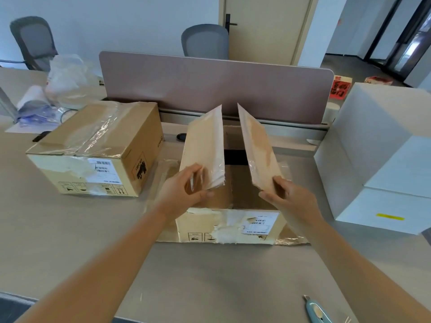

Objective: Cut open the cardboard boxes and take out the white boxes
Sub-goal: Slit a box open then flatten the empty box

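Note:
A cardboard box [233,224] stands in front of me on the desk with its two long top flaps raised upright. My left hand [184,190] grips the near end of the left flap [205,145]. My right hand [286,194] grips the near end of the right flap [256,145]. Between the flaps I see brown inner flaps and a dark gap; the contents are hidden. A second cardboard box [98,148], taped shut, sits to the left. Stacked white boxes [382,155] stand at the right. A light-blue utility knife [317,311] lies on the desk at the lower right.
A brown divider panel [217,87] runs behind the boxes. Clear plastic bags [67,80] and a dark phone [40,136] lie at the back left. Two grey office chairs [205,41] stand beyond the desk. Red items [339,88] sit near the divider's right end.

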The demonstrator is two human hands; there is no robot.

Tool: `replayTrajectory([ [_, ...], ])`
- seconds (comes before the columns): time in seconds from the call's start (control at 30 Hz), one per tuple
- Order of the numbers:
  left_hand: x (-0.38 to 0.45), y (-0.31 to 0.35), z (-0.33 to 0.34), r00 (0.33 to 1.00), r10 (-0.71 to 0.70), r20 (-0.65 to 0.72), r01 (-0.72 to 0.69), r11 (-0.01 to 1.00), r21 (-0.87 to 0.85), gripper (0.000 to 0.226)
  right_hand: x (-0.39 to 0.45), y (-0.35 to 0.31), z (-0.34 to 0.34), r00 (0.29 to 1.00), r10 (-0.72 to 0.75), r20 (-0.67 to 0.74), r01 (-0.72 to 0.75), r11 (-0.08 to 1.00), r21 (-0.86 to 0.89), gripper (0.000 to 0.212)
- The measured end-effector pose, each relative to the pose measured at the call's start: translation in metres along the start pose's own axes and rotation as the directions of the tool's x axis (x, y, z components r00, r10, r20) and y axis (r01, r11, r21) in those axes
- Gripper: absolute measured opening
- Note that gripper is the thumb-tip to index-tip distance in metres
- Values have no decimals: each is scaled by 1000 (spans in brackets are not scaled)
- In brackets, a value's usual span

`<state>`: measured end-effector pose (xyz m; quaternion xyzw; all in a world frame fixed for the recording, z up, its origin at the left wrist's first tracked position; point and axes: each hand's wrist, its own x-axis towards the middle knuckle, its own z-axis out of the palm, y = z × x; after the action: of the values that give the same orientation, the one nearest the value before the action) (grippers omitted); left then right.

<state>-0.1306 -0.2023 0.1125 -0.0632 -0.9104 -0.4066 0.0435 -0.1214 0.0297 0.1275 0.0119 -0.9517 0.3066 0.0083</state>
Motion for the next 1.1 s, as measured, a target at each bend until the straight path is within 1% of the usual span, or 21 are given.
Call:
replayTrajectory([
  [0.1, 7, -2, -9, 999, -1, 51, 5, 998, -66, 75, -2, -1, -3, 999, -15, -30, 17, 995, 95, 54],
  [0.13, 8, -2, -13, 996, 0, 86, 5, 998, -60, 77, -2, -1, -4, 999, -25, -35, 29, 992, 120, 54],
  [0.2, 10, 3, -23, 983, 28, 180, -39, 997, 62, 81, -1, 0, -5, 998, -51, -49, 58, 985, 165, 55],
  [0.27, 10, 9, -33, 966, 101, 237, -154, 964, 217, 85, 0, 0, -7, 989, -119, -90, 130, 983, 132, 58],
  [0.33, 15, 9, -40, 955, 137, 264, -227, 910, 348, 89, 1, -2, -9, 968, -203, -148, 216, 973, 77, 64],
  [0.37, 17, 7, -42, 946, 168, 277, -280, 852, 442, 90, 1, -3, -11, 953, -249, -173, 261, 964, 48, 69],
  [0.4, 18, 7, -44, 926, 232, 298, -369, 729, 576, 89, 1, -5, -12, 935, -300, -188, 306, 952, 4, 74],
  [0.43, 17, 7, -44, 899, 288, 329, -437, 582, 686, 88, 2, -7, -13, 916, -351, -195, 345, 936, -67, 80],
  [0.47, 17, 4, -43, 871, 327, 367, -486, 462, 742, 88, 2, -8, -14, 892, -404, -202, 375, 912, -166, 84],
  [0.5, 17, 4, -44, 876, 332, 349, -467, 404, 787, 91, 4, -8, -14, 871, -445, -207, 387, 882, -270, 84],
  [0.53, 17, 6, -45, 893, 332, 305, -426, 402, 810, 94, 4, -6, -14, 859, -468, -208, 376, 852, -365, 82],
  [0.57, 16, 8, -45, 898, 345, 274, -400, 377, 835, 95, 5, -3, -14, 843, -487, -228, 346, 816, -463, 77],
  [0.63, 10, 18, -46, 917, 333, 220, -329, 320, 889, 95, 6, 0, -17, 817, -519, -251, 259, 720, -643, 61],
  [0.67, 7, 20, -46, 932, 320, 173, -268, 282, 921, 95, 5, -1, -19, 818, -513, -259, 198, 674, -712, 56],
  [0.73, -3, 29, -45, 977, 211, 14, -71, 263, 962, 98, 2, 0, -19, 849, -445, -285, 69, 629, -775, 54],
  [0.8, -8, 30, -44, 988, 92, -122, 93, 268, 959, 105, -1, -3, -19, 900, -339, -273, 2, 631, -776, 54],
  [0.83, -9, 31, -44, 986, 30, -166, 153, 260, 953, 107, -3, -5, -18, 931, -268, -249, -26, 630, -776, 58],
  [0.9, -9, 25, -40, 976, -75, -204, 216, 243, 946, 110, -3, -7, -15, 975, -82, -207, -118, 601, -791, 76],
  [0.97, -6, 16, -36, 962, -169, -214, 255, 278, 926, 110, 1, -4, -10, 981, 35, -191, -173, 605, -777, 85],
  [1.03, -3, 7, -31, 948, -238, -211, 284, 336, 898, 110, 5, -1, -3, 981, 123, -152, -195, 678, -709, 84],
  [1.1, 2, 0, -26, 942, -276, -192, 292, 391, 873, 108, 11, 3, 5, 972, 222, -77, -220, 745, -630, 86],
])
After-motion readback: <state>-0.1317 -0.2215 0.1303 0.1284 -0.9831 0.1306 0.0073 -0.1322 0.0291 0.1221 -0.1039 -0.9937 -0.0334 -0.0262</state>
